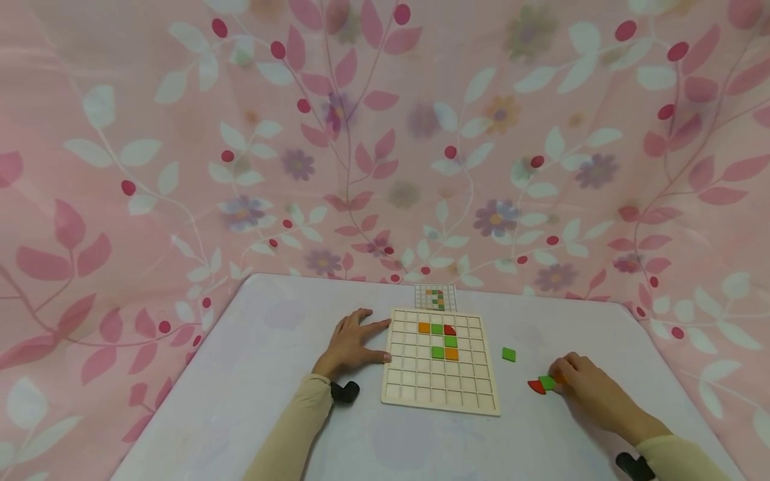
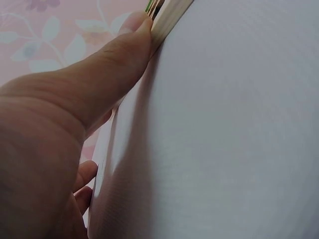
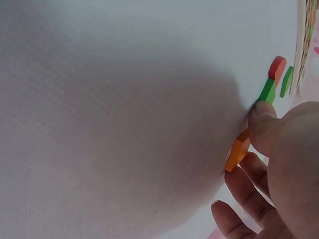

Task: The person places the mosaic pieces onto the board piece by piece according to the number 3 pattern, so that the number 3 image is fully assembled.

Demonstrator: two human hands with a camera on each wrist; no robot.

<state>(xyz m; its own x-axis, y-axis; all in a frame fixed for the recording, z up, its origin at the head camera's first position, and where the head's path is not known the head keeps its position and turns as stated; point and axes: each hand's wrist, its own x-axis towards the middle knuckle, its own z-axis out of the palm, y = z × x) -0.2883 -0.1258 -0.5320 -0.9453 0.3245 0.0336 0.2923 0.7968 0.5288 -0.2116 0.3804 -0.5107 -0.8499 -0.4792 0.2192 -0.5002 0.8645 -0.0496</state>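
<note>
A pale wooden grid board (image 1: 415,381) lies on the table, with several orange, green and red tiles in its upper cells. My left hand (image 1: 353,344) rests at the board's left side, thumb and forefinger spread and touching its edge. In the left wrist view the thumb (image 2: 114,59) presses the board's edge (image 2: 169,20). Right of the board, my right hand (image 1: 592,394) curls around an orange tile (image 3: 239,152), thumb on one side and fingertips on the other. A green tile (image 1: 547,382) and a rounded red tile (image 1: 537,387) lie in line beside the thumb.
A loose green tile (image 1: 508,354) lies between the board and my right hand. Behind the board is a small card (image 1: 424,298) printed with a coloured grid pattern. A pink floral cloth (image 1: 385,133) hangs behind the white table (image 1: 313,294).
</note>
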